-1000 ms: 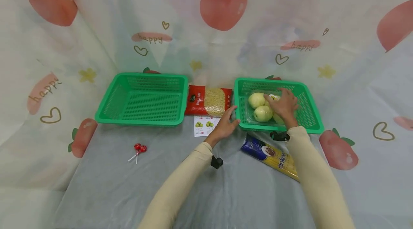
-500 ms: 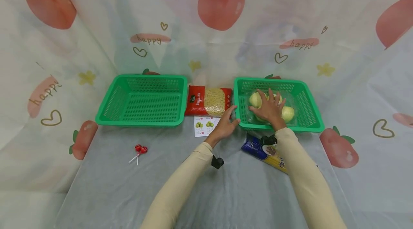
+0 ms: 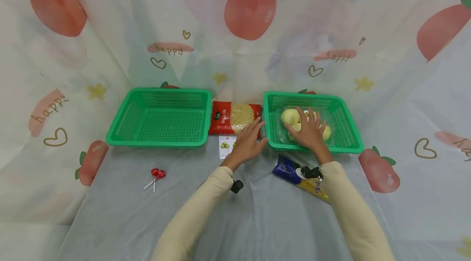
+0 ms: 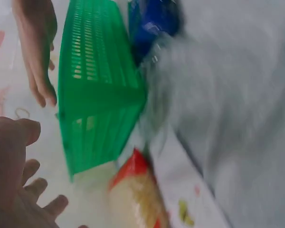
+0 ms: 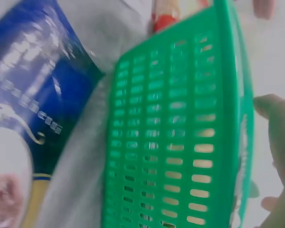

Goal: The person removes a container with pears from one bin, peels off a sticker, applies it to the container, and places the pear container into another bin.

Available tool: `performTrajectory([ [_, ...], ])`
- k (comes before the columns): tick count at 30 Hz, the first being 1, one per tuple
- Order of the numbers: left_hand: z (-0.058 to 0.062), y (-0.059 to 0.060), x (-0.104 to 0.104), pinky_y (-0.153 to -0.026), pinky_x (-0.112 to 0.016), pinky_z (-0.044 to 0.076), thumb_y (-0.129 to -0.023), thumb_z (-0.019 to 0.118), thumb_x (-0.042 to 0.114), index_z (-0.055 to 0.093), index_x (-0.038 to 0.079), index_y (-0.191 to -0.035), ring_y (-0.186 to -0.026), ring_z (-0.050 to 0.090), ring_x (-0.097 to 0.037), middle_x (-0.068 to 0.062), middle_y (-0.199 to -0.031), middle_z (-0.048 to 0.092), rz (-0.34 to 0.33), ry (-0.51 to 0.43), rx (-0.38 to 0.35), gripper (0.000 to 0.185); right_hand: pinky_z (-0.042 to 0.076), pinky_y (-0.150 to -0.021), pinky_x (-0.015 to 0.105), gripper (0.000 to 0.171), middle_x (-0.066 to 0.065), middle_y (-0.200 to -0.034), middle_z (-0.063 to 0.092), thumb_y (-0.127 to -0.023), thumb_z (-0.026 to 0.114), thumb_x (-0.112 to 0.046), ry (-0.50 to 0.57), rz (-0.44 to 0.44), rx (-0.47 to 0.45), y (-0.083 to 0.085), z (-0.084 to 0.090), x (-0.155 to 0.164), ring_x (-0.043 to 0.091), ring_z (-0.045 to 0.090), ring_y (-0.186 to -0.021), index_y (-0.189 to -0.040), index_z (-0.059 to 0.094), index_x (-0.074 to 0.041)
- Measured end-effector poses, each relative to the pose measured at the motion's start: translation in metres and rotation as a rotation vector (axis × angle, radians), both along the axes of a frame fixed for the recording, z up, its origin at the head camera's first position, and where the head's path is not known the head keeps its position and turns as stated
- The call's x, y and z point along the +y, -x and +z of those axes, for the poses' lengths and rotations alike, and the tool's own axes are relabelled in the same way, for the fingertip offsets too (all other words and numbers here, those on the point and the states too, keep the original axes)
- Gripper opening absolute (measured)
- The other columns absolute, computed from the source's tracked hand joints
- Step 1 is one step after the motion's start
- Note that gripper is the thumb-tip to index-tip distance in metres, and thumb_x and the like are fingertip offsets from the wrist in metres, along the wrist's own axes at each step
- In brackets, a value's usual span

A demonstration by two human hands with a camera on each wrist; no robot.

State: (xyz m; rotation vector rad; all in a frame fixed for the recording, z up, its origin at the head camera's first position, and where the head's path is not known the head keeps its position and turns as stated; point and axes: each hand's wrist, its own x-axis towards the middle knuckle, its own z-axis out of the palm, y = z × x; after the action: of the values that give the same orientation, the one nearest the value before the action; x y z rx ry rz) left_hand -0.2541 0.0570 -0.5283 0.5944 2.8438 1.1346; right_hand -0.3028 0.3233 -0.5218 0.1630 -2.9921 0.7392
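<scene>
Inside the right green basket (image 3: pixel 347 140), pale fruit pack (image 3: pixel 290 116) under spread right-hand fingers (image 3: pixel 307 120), left hand (image 3: pixel 247 143) open, empty.

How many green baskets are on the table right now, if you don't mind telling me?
2. The left basket stands at the far left of the table. The right basket stands at the far right, holding the pack of pale green fruit under the right hand.

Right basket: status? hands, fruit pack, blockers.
Right hand flat on fruit pack in right basket. Left hand open beside it, over noodle bag. Nothing blocking.
</scene>
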Motion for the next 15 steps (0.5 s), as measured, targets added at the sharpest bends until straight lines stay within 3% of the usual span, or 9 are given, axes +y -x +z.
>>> performTrajectory([
  [3,0.005,-0.005,-0.016,-0.126,-0.067,0.018,-0.109,0.059,0.036,0.036,0.019,-0.166,-0.160,0.027,-0.034,-0.005,-0.176,0.025,0.001,0.155,0.145,0.064,-0.003,-0.117,0.083,0.087,0.028,-0.174,0.012,-0.102,0.058,-0.062,-0.022,-0.007,0.027,-0.011,0.001,-0.005,0.059,0.002,-0.157,-0.169,0.026,-0.019],
  [7,0.012,-0.013,-0.041,-0.126,-0.070,0.013,-0.106,0.064,0.039,0.040,0.020,-0.164,-0.160,0.025,-0.034,-0.005,-0.175,0.026,0.073,0.328,0.271,0.066,-0.001,-0.119,0.080,0.082,0.026,-0.173,0.018,-0.102,0.058,-0.061,-0.025,0.001,0.062,-0.024,0.001,-0.017,0.058,0.007,-0.157,-0.168,0.031,-0.018],
  [11,0.018,-0.021,-0.068,-0.126,-0.071,0.008,-0.100,0.070,0.045,0.041,0.020,-0.163,-0.161,0.019,-0.037,-0.006,-0.176,0.024,0.154,0.399,0.314,0.073,-0.001,-0.120,0.079,0.079,0.025,-0.173,0.019,-0.103,0.056,-0.062,-0.008,0.027,0.092,-0.039,0.002,-0.030,0.057,0.009,-0.157,-0.167,0.034,-0.020],
  [15,0.021,-0.030,-0.091,-0.126,-0.071,-0.002,-0.099,0.065,0.060,0.032,0.022,-0.168,-0.164,0.006,-0.039,-0.006,-0.179,0.013,0.184,0.442,0.264,0.086,0.000,-0.120,0.078,0.077,0.022,-0.173,0.022,-0.102,0.060,-0.059,-0.007,0.038,0.133,-0.053,0.005,-0.039,0.055,0.009,-0.158,-0.164,0.039,-0.019],
])
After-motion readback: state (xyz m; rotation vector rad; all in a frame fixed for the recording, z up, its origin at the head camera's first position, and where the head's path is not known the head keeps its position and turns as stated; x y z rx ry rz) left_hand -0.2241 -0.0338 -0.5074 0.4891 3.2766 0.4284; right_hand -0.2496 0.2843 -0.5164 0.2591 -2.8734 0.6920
